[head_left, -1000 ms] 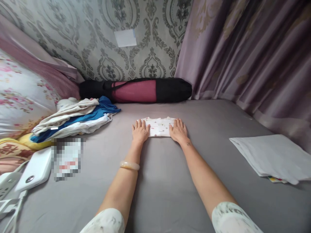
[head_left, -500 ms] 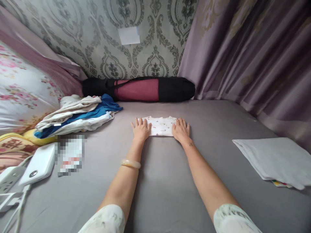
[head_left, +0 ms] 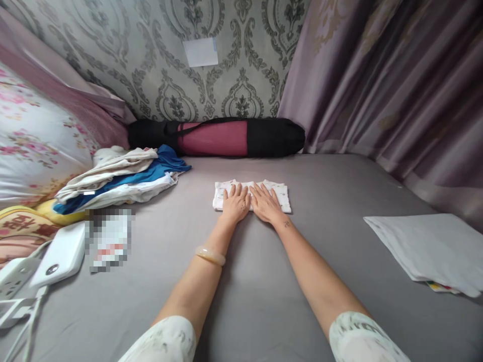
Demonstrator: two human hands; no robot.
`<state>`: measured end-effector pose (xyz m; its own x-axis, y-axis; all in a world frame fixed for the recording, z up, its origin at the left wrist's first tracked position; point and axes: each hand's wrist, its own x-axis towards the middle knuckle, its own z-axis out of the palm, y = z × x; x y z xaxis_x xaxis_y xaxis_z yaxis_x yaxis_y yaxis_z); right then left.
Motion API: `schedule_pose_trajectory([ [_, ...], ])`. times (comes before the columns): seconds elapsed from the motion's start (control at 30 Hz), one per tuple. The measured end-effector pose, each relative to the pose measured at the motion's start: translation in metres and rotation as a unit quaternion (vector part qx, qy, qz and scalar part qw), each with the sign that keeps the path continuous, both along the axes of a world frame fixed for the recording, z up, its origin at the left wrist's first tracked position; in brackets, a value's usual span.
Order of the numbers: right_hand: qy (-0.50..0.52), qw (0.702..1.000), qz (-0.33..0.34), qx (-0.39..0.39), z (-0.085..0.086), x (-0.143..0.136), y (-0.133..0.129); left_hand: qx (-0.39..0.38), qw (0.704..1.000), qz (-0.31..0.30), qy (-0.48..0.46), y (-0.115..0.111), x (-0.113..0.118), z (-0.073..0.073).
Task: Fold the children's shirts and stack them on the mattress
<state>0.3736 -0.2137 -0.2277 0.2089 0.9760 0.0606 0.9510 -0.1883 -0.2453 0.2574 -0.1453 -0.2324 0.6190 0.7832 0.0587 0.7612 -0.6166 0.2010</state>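
A small white garment [head_left: 282, 195] with a tiny print lies folded into a flat rectangle on the grey sheet [head_left: 256, 281]. My left hand [head_left: 236, 202] rests flat on its left-middle part, fingers spread and pointing away from me. Beside it, almost touching at the thumbs, my right hand [head_left: 265, 202] lies flat on the right-middle part, its fingers stretched out too. Both palms cover much of the cloth's front and middle; its two ends show on either side. A pale bangle [head_left: 210, 255] circles my left wrist.
Loose clothes [head_left: 124, 178] are heaped at the left near a flowered pillow [head_left: 33, 130]. A white power bank [head_left: 60, 254] and a power strip [head_left: 15, 276] lie front left. A black and red long bag [head_left: 215, 138] borders the wall. Folded white cloth [head_left: 430, 246] lies right.
Both hands have moved inward from the garment's outer ends to its middle and now lie side by side. The garment's ends have come into view.
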Motion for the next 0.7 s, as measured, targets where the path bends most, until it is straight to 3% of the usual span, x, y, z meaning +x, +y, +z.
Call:
schedule_pose_trajectory([
  [0.17, 0.003, 1.0, -0.002, -0.004, 0.002, 0.001, 0.001, -0.018, 1.0, 0.0, -0.007, 0.001, 0.001, 0.003],
  [0.37, -0.015, 0.999, 0.006, 0.038, 0.01, -0.003, 0.006, 0.074, 0.995, 0.019, -0.069, 0.002, 0.004, 0.005],
  [0.53, 0.004, 1.0, 0.012, 0.009, 0.003, -0.004, 0.01, 0.017, 1.0, 0.004, -0.018, 0.007, 0.002, -0.001],
  [0.7, 0.006, 1.0, 0.012, 0.004, 0.002, -0.003, 0.01, 0.007, 1.0, 0.001, -0.011, 0.007, 0.0, 0.0],
])
